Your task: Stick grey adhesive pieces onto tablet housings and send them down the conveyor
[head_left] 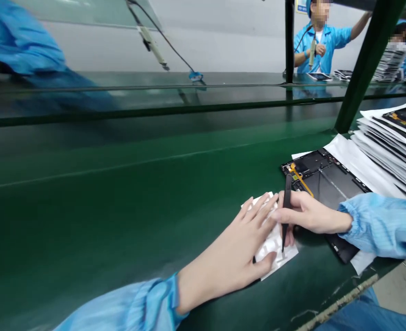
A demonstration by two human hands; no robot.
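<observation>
My left hand (pixel 227 253) lies flat with fingers spread on a small white sheet (pixel 277 243) on the green bench, and its thumb rests near the sheet's lower edge. My right hand (pixel 309 214) grips black tweezers (pixel 287 211) upright, their tip touching the sheet. Just beyond, a black tablet back panel (pixel 330 179) with a yellow flex strip (pixel 301 179) lies on white paper, partly under my right hand and wrist. The fingertips of both hands nearly meet above the sheet.
A stack of black panels interleaved with white sheets (pixel 389 147) stands at the right, beside a dark green post (pixel 370 64). Across the bench, a co-worker in a blue smock (pixel 322 46) holds a hanging electric screwdriver (pixel 312 53), and more stacked panels (pixel 391 59) stand nearby. Another blue sleeve (pixel 17 41) passes at upper left.
</observation>
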